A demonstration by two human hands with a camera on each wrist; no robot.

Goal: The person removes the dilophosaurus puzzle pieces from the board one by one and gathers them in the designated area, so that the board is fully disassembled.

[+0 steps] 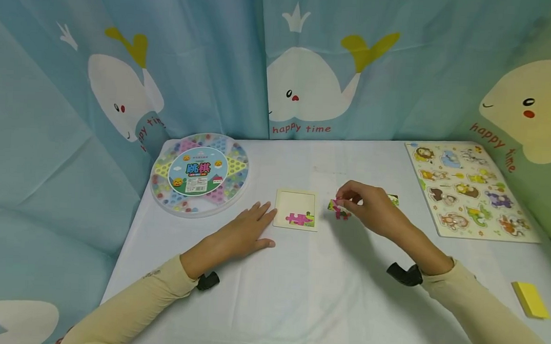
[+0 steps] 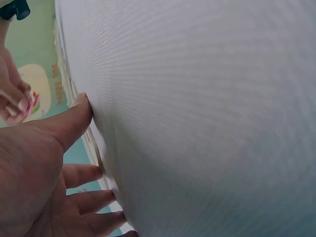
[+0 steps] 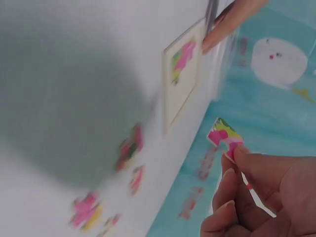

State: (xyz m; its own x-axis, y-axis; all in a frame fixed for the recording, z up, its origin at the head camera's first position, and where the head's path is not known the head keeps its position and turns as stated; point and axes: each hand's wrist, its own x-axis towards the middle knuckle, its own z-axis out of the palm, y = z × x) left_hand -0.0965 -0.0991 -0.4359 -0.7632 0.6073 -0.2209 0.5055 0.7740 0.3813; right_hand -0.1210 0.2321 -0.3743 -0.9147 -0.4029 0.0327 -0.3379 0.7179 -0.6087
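Note:
My right hand pinches a pink, green and yellow jigsaw piece between thumb and fingers, raised over the table to the right of the puzzle tray. The square puzzle tray lies flat, with joined pink and green pieces along its lower right part. Fingers spread, my left hand rests on the tablecloth, fingertips at the tray's left edge. Several loose pieces lie under and beside the right hand, partly hidden by it in the head view; another dark and pink piece lies closer to the tray.
A round Chinese checkers box stands at the back left. To the right lies an animal peg puzzle board, with a yellow block near the right edge. A whale-print curtain hangs behind the white table.

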